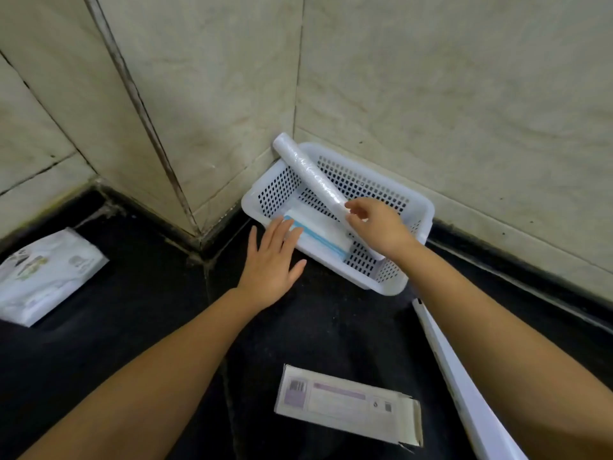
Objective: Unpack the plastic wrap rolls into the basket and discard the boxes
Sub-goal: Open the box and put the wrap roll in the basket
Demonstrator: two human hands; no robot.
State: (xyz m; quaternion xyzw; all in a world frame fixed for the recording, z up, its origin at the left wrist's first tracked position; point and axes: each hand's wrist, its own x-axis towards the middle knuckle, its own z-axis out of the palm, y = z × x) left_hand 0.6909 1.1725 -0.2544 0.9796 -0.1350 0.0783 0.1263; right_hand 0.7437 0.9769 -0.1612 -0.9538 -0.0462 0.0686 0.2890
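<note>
Dark counter (331,327): empty box (348,405) near basket (421,207), packet (43,277) apart.

right hand (378,227) holding roll (310,175), over basket (419,207)

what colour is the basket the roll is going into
White, with a perforated grid of small holes: the basket, clearest in the head view.

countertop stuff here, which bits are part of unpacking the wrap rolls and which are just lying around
Part of the job:
- plastic wrap roll, its near end pinched in the right hand
- white basket in the corner
- opened box lying on the counter
- left hand, spread open at the basket's rim

Lying about:
- white packet at the far left
- blue-striped pack in the basket
</note>
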